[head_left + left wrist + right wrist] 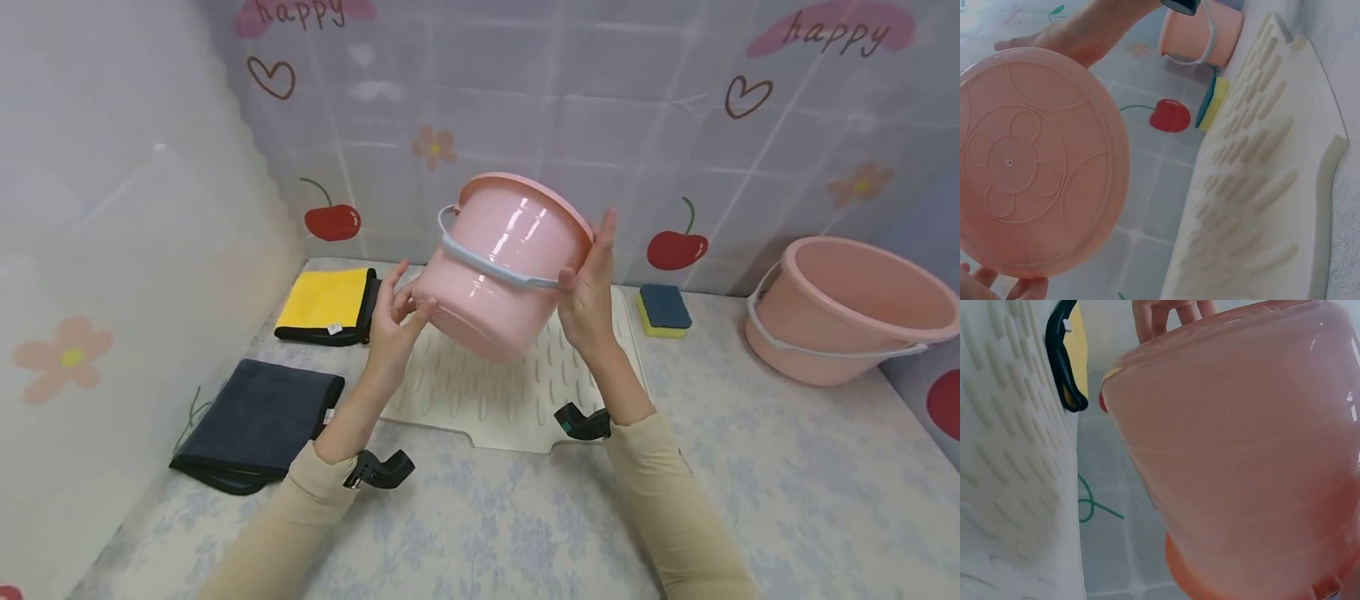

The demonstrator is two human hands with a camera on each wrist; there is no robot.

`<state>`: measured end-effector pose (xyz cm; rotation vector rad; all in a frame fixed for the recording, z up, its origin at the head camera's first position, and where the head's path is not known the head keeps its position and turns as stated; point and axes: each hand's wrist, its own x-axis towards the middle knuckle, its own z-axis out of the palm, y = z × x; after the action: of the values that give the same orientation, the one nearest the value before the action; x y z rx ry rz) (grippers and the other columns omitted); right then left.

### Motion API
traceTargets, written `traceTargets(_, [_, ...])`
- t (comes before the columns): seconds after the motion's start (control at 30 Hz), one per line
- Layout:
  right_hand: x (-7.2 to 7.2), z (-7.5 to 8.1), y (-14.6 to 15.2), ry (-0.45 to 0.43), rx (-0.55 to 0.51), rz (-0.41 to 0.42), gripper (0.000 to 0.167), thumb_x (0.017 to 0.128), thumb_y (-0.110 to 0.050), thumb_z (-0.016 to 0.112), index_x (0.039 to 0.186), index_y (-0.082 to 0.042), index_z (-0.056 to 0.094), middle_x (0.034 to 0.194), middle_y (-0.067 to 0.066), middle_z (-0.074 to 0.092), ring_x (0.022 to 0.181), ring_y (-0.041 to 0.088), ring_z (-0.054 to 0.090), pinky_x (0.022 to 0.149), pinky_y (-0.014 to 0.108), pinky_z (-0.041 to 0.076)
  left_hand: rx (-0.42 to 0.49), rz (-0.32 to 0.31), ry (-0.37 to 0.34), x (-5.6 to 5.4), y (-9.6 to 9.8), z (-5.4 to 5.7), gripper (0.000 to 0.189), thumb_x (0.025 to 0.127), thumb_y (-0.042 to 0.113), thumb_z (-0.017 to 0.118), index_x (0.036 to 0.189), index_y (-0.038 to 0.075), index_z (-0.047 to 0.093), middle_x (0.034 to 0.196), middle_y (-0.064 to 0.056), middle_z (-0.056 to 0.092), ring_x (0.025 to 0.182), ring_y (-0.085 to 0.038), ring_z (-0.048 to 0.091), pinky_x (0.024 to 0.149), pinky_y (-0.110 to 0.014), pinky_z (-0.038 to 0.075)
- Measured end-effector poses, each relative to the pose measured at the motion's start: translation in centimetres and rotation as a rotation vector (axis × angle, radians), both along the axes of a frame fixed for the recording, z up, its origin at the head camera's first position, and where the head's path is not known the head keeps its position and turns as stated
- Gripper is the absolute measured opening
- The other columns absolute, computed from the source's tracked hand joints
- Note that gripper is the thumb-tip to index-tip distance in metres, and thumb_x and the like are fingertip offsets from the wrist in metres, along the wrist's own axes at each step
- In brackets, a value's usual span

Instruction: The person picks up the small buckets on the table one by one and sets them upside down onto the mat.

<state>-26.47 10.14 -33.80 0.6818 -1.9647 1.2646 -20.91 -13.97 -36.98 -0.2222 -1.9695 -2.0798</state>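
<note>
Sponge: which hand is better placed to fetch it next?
Probably the right hand: both hands support the raised bucket, but the right is nearer the sponge; the left hand is farther across.

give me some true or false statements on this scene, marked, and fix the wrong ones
1. The left hand and right hand hold a pink bucket above the ridged mat. True.
2. The second bucket lies on its side. False: it stands upright.
3. In the head view, the sponge lies between the mat and the second bucket. True.
4. In the head view, the yellow cloth lies right of the mat. False: it lies left of it.
5. The dark cloth lies nearer the person than the yellow cloth. True.
6. The held bucket's base is plain. False: it bears a flower pattern.
</note>
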Motion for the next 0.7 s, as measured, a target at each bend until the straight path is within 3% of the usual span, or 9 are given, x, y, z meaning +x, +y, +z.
traceTargets(0.13, [-0.3,0.0,0.0,0.151,0.104,0.038,0.082,0.081,-0.074,0.048,0.149,-0.046,0.01,0.153,0.012,0.028,0.139,0.027,0.026,0.112,0.047,0.032,0.026,0.025,-0.032,0.2,0.0,0.3,0.071,0.091,0.046,0.059,0.149,0.021,0.026,0.137,-0.011,0.054,0.111,-0.011,0.056,0.107,-0.041,0.043])
traceTargets(0.23, [-0.3,-0.1,-0.2,0.19,0.166,0.099,0.094,0.072,-0.076,0.059,0.149,-0.042,0.018,0.156,0.002,0.027,0.142,0.032,0.019,0.114,0.054,0.021,0.044,0.073,-0.068,0.4,0.0,0.5,0.065,0.094,0.045,0.052,0.148,0.019,0.027,0.141,-0.008,0.051,0.119,-0.014,0.054,0.109,-0.043,0.04])
traceTargets(0.33, [-0.2,-0.3,-0.6,0.174,0.192,0.119,0.099,0.066,-0.078,0.062,0.149,-0.044,0.019,0.156,-0.003,0.028,0.143,0.035,0.014,0.114,0.058,0.018,0.054,0.101,-0.078,0.5,-0.1,0.5,0.067,0.094,0.049,0.05,0.148,0.018,0.026,0.145,-0.005,0.047,0.125,-0.018,0.049,0.11,-0.044,0.039])
traceTargets(0.5, [0.0,0.0,-0.5,0.036,0.114,0.111,0.109,0.064,-0.08,0.06,0.151,-0.027,0.02,0.153,0.008,0.031,0.143,0.029,0.02,0.112,0.056,0.026,0.037,0.038,0.004,0.3,-0.2,0.5,0.106,0.071,0.075,0.061,0.152,0.023,0.017,0.148,-0.008,0.042,0.129,-0.023,0.044,0.111,-0.051,0.035])
traceTargets(0.6, [0.0,0.4,0.1,-0.131,0.004,0.17,0.118,0.063,-0.079,0.062,0.153,-0.018,0.014,0.153,0.007,0.032,0.143,0.021,0.024,0.111,0.054,0.034,-0.059,0.006,0.075,0.0,0.0,0.6,0.12,0.061,0.078,0.066,0.153,0.025,0.01,0.151,-0.01,0.038,0.134,-0.023,0.04,0.111,-0.054,0.035])
traceTargets(0.7, [0.0,0.5,0.6,-0.291,-0.078,0.204,0.125,0.061,-0.081,0.061,0.154,-0.02,0.004,0.152,0.004,0.034,0.142,0.019,0.027,0.108,0.054,0.038,-0.179,-0.006,0.149,-0.1,0.0,0.7,0.129,0.058,0.076,0.07,0.154,0.021,0.005,0.153,-0.01,0.034,0.138,-0.023,0.037,0.11,-0.051,0.038])
